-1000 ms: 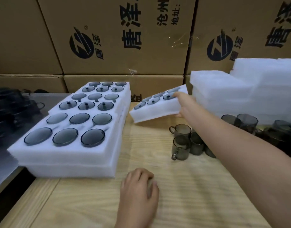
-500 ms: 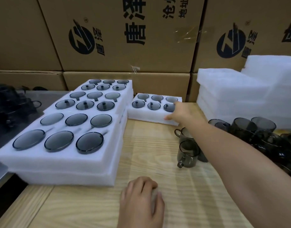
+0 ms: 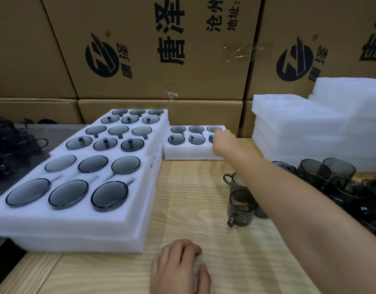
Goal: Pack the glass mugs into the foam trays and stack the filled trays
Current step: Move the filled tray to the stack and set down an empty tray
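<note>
At centre frame, a person's right hand (image 3: 223,142) reaches across the wooden table (image 3: 183,198) to the right end of a small white foam tray (image 3: 189,152), fingers lying over its top; whether they grip it or only touch it cannot be told. That tray lies flat, its two rows of pockets showing dark glass, just beside a larger stack of filled foam trays (image 3: 76,221) at left. The left hand (image 3: 179,266) rests palm-down on the table at bottom centre, fingers loosely curled, holding nothing visible. Loose smoky glass mugs (image 3: 241,205) stand under the outstretched forearm, with more mugs (image 3: 331,172) crowded at right. Blank foam sheets (image 3: 293,124) are piled at upper right before printed cardboard boxes (image 3: 140,49).
</note>
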`<state>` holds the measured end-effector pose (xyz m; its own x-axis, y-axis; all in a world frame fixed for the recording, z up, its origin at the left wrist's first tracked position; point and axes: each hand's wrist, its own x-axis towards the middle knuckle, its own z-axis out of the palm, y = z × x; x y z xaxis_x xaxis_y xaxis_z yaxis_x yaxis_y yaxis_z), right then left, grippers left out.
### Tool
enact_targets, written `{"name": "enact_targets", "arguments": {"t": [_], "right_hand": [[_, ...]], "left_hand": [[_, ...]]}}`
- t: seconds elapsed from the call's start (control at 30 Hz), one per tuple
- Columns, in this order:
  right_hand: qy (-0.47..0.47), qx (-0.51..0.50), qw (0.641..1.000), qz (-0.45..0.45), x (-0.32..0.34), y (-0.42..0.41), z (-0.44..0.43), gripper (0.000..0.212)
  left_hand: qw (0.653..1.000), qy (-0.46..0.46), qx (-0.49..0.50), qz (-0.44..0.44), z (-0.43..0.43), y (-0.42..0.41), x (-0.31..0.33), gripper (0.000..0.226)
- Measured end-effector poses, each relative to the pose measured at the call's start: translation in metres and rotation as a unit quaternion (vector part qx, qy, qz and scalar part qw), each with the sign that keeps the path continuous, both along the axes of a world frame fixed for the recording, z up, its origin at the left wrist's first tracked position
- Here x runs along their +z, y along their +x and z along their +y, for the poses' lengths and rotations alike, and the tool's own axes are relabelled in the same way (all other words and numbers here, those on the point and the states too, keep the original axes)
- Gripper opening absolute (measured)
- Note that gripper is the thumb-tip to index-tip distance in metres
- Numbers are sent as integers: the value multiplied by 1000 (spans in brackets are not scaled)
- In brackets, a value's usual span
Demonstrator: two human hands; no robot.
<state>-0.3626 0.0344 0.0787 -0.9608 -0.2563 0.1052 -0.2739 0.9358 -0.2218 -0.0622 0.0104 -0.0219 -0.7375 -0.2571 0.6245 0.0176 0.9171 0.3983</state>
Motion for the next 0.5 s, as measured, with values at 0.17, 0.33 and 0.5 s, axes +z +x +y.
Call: {"name": "enact_targets", "arguments": {"t": [0.17,0.33,0.5], "right_hand": [[136,-92,967,192,68,-9,40,55],[254,-113,955,99,93,-12,113,33],[96,-92,980,149,113,9,130,18]], "left_hand": [[1000,5,-7,-24,0,6,3,31],[997,38,-19,-59,2,11,7,29],[989,60,-13,-138,2,13,5,32]]}}
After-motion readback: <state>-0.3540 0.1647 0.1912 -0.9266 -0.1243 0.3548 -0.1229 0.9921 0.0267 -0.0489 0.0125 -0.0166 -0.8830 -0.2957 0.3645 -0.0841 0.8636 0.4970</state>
